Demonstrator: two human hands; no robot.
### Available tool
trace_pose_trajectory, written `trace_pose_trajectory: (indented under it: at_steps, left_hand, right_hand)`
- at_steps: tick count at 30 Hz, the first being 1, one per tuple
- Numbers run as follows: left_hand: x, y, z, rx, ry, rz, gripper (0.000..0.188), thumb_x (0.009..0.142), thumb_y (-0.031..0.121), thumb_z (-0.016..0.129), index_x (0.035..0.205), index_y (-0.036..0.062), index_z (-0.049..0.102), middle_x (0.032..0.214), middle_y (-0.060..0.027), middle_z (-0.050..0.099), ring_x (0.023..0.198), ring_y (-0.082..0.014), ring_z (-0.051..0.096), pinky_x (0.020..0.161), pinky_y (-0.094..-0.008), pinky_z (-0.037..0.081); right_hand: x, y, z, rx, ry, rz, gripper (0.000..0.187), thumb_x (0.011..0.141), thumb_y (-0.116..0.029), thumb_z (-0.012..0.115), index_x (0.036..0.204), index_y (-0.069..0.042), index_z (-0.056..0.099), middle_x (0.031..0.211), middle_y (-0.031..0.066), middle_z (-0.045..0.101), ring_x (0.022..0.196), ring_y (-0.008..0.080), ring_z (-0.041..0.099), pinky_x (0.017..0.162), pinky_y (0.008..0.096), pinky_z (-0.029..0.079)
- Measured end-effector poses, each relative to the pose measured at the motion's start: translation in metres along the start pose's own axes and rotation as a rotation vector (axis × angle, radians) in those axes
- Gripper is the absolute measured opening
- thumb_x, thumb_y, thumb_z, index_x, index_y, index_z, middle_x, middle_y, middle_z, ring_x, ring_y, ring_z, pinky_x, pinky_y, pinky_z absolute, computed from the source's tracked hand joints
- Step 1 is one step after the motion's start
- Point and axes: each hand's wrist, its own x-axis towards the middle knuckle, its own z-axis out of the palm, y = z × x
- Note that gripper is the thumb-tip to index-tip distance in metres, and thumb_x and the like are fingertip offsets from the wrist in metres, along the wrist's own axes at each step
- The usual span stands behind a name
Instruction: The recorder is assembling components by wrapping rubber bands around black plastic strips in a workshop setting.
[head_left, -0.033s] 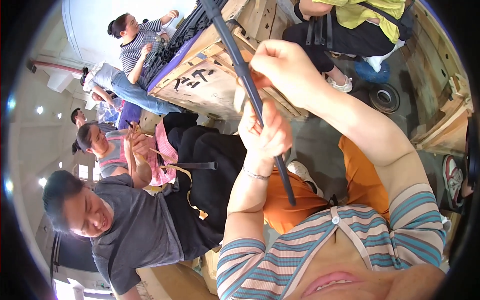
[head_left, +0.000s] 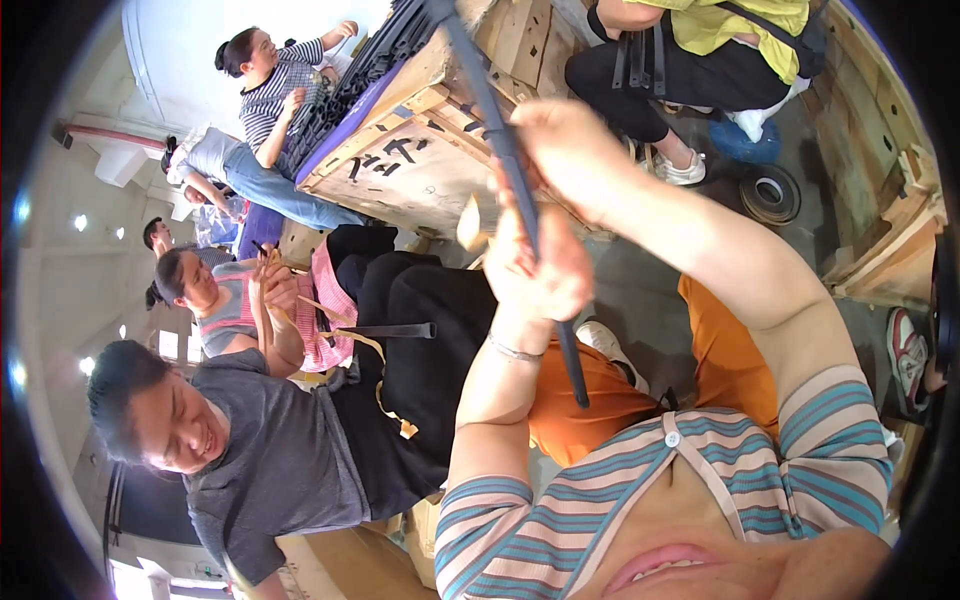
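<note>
Tube (head_left: pixel 517 185), dark, smooth and slender, runs aslant from top centre of the frame to just below the middle, with a slight step in its outline near the right hand (head_left: pixel 556 150). The left hand (head_left: pixel 540 268) has its fingers wrapped around the tube at mid-frame, covering a stretch of it. The right hand sits higher, fingers curled against the tube; blur prevents telling whether they are closed on it. A thin tan strip (head_left: pixel 469 223), curved and paper-like, shows just beside the left hand; its attachment cannot be determined.

Surroundings are crowded. Behind the tube, upper centre, stands a crate (head_left: pixel 425 188) of rough pale wood, dark marks on its panel, with a purple sheet (head_left: pixel 350 130) at its edge and a heap of dark lengths (head_left: pixel 365 85) above. At left, a co-worker in a grey T-shirt (head_left: pixel 270 430) sits close by, black-clothed legs reaching near the left hand; a second dark tube (head_left: pixel 390 331) lies across them. Orange trousers (head_left: pixel 570 400), soft and creased, back the first tube's lower end. On the floor, upper right, lie a ring-shaped dark roll (head_left: pixel 770 195) and a glossy, crumpled blue bag (head_left: pixel 740 142). Slatted woodwork (head_left: pixel 880 255) borders the right side.
</note>
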Motion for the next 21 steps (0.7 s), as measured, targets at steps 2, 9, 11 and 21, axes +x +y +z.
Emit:
trace_pose_trajectory:
  at_steps: [2,9,11,21]
  left_hand:
    - [0.004,-0.008,0.002,0.156,-0.207,-0.249,0.057,0.091,0.044,0.037,0.061,-0.0039,0.044,0.035,-0.0048,0.033,0.024,-0.0158,0.028,0.024,-0.0266,0.022]
    - [0.0,-0.008,0.004,-0.028,-0.072,-0.076,0.027,0.088,0.018,0.041,0.071,-0.0022,0.042,0.042,-0.0077,0.042,0.025,-0.012,0.03,0.023,-0.0234,0.027]
    - [-0.002,-0.006,0.002,0.013,-0.048,-0.054,0.03,0.09,0.021,0.037,0.071,-0.0015,0.042,0.042,-0.0072,0.041,0.025,-0.0121,0.03,0.023,-0.0237,0.026]
    - [0.004,-0.01,-0.004,-0.039,-0.083,-0.109,0.04,0.096,0.028,0.026,0.067,0.0032,0.038,0.042,-0.0059,0.041,0.025,-0.0111,0.03,0.023,-0.0227,0.027]
  right_hand:
    - [-0.008,0.003,0.006,-0.118,-0.152,-0.007,0.016,0.084,-0.013,0.052,0.074,-0.002,0.049,0.068,0.0111,0.06,0.067,0.0185,0.062,0.059,0.0263,0.052]
    - [0.001,-0.016,-0.006,-0.005,0.149,-0.201,0.014,0.088,-0.013,0.047,0.087,0.0,0.05,0.075,0.0087,0.059,0.065,0.0154,0.061,0.057,0.0242,0.05]
    - [0.0,-0.015,0.0,0.063,0.189,-0.276,0.016,0.087,-0.015,0.049,0.086,0.001,0.05,0.074,0.01,0.059,0.064,0.0169,0.061,0.056,0.0263,0.05]
    - [0.011,-0.002,-0.006,-0.058,0.164,-0.238,0.02,0.09,-0.019,0.049,0.087,0.0,0.047,0.065,0.0072,0.054,0.054,0.0131,0.055,0.048,0.0258,0.044]
